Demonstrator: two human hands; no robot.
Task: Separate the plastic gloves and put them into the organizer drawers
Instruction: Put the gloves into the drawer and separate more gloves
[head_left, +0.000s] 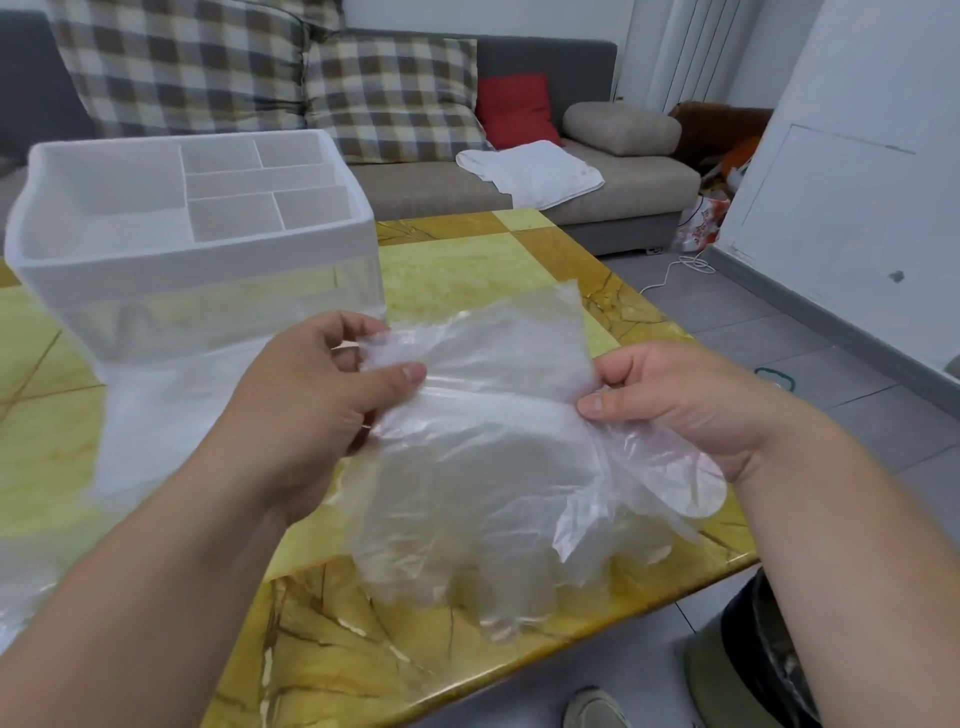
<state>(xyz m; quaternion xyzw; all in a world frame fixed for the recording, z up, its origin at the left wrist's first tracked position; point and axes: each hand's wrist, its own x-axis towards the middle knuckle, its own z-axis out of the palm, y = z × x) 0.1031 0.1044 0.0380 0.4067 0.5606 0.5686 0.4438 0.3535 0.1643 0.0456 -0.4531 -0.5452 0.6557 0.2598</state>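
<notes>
A bunch of clear plastic gloves (488, 467) hangs in the air between my hands, above the yellow marble-patterned table (467, 249). My left hand (306, 395) pinches the bunch's upper left edge between thumb and fingers. My right hand (675, 400) pinches its right edge. The glove fingers droop down toward the table's near edge. The white organizer (192, 249) stands on the table at the back left, with several open compartments on top and translucent drawers below; one lower drawer (156, 415) sticks out toward me, behind my left forearm.
More clear plastic (21, 597) lies at the table's left edge. A grey sofa (545, 192) with checked cushions, a red pillow and a white towel stands behind the table. A dark bin (753, 665) and a shoe sit on the floor at the lower right.
</notes>
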